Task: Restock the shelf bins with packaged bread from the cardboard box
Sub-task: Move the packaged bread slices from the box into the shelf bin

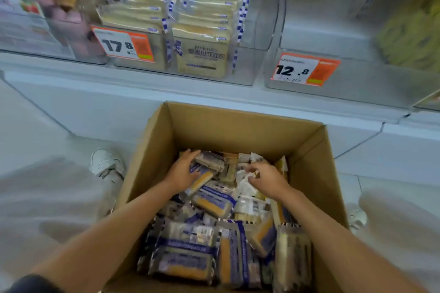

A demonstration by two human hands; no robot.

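In the box (238, 131), the left hand (184, 170) grips a far-left pack (210, 162); the right hand (267, 178) curls over others, grip unclear.

We see an orange-and-white price tag reading 17.8 (123, 45) and a second tag reading 12.8 (304, 69) to its right. Below us, a white sneaker (107, 163) rests on the pale tiled floor (392, 169).

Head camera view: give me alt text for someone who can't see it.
The person's left hand and right hand reach into an open cardboard box on the floor, among loose bread packets. Above it, a clear shelf bin priced 17.8 is full of bread; the bin priced 12.8 beside it looks empty.
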